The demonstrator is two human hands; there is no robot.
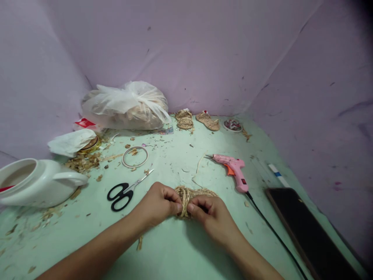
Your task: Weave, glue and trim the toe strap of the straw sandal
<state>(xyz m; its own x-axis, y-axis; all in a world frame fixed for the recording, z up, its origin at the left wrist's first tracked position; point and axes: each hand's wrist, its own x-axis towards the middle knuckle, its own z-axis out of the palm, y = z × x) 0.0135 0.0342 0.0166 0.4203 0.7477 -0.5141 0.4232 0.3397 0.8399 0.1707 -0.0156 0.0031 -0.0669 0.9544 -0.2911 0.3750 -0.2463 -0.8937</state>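
Observation:
A small woven straw sandal [183,191] lies at the near middle of the table, with braided straps crossing its top. My left hand [160,202] pinches the strap from the left side, thumb and fingers pressed together. From the right, my right hand [212,217] grips the same braid, its fingers curled, and covers part of the sole. A thin pale strand runs from behind the sandal toward a pink glue gun [233,165], which rests on its side to the right. Scissors [126,194] with black handles lie left of my left hand, blades pointing away.
A roll of tape [135,157] and straw scraps [84,161] are at the left, beside a white jug [43,182] on its side. A plastic bag [128,107], finished-looking sandals [185,119] and a dish of beads [232,125] line the back. A phone [309,233] lies right.

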